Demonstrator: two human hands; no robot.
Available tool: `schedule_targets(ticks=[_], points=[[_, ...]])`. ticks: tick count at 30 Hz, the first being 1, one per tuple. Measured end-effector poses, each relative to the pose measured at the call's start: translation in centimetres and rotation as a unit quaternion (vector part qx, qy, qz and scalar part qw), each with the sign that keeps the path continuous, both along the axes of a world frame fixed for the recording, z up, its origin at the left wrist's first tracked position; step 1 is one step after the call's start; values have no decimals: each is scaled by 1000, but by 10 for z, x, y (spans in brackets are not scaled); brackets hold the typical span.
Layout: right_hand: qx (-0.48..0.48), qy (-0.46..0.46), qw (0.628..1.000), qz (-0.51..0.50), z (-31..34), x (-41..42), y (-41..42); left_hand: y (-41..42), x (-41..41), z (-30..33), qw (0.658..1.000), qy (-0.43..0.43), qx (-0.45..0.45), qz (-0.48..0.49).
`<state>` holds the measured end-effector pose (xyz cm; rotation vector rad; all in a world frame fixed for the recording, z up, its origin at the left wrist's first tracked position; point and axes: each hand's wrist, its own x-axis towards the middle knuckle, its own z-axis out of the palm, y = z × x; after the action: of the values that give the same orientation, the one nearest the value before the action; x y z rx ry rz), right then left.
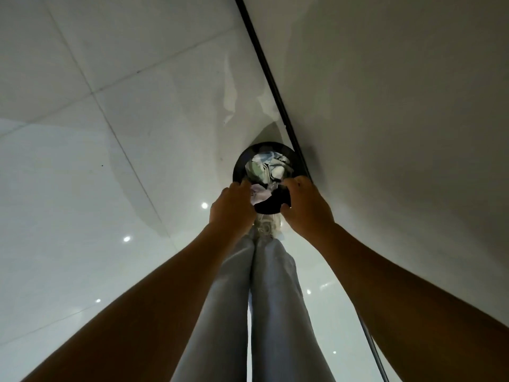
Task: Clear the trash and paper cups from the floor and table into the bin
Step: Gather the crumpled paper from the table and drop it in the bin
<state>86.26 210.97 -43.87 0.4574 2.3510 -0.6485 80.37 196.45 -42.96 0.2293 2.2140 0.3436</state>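
A round black bin (239,164) is in front of me by the foot of the wall, seen from straight above. Crumpled paper and other pale trash (268,166) fill it. My left hand (232,205) grips the bin's near rim on the left side, fingers curled over the edge. My right hand (306,204) grips the near rim on the right side, thumb and fingers around the black edge. A crumpled pale paper (259,194) lies inside the bin between my two hands. Whether the bin rests on the floor or is lifted I cannot tell.
Glossy white floor tiles (110,161) spread to the left. A grey wall (399,119) with a black baseboard strip (271,78) runs along the right. My legs in pale trousers (264,299) and a light shoe (265,226) are below the bin.
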Motion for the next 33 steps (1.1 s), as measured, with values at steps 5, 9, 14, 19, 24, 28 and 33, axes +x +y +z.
schedule_targets(ticks=[5, 9, 14, 19, 24, 28, 33], points=[[29, -1, 1000, -13, 2, 14, 10, 38, -2, -19, 998, -26, 26, -50], [35, 3, 999, -5, 7, 20, 9, 41, -3, -22, 995, 6, -3, -102], [32, -1, 999, 30, 41, 13, -11, 13, -3, 20, 986, 84, -1, -147], [24, 14, 996, 88, 107, -8, -50, -41, 4, 95, 974, 150, -20, -167], [22, 83, 969, 233, 174, -22, -113, -107, 31, 162, 979, 177, -92, -45], [9, 114, 924, 364, 228, -6, -168, -162, 92, 217, 963, 201, -126, 126], [0, 103, 845, 525, 277, 56, -237, -216, 219, 266, 922, 182, -167, 299]])
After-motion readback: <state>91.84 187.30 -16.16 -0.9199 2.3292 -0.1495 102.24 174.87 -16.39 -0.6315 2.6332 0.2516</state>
